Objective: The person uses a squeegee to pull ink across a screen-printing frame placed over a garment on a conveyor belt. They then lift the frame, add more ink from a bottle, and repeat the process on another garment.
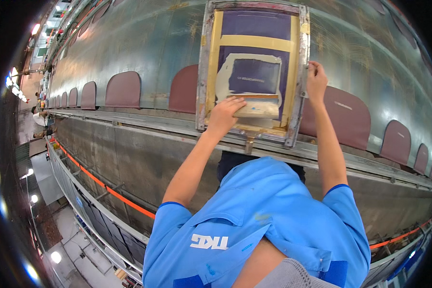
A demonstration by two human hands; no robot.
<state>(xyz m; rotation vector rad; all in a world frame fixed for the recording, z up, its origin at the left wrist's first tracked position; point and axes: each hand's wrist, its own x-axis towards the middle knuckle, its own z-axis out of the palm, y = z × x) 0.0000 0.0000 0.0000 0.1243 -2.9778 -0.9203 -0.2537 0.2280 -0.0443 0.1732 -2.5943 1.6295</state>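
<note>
A screen printing frame with purple mesh and yellow tape lies across the metal rail in front of me, a pale ink patch in its lower part. My left hand grips a wide squeegee with an orange-brown strip, flat across the lower mesh. My right hand has its fingers closed on the frame's right side bar, near the upper middle. A short metal fitting sticks out below the frame's near edge.
Maroon rounded panels line the long pale greenish table on both sides of the frame. Along the near side runs a metal rail. An orange strip and railings border the walkway. A co-worker is at the far left.
</note>
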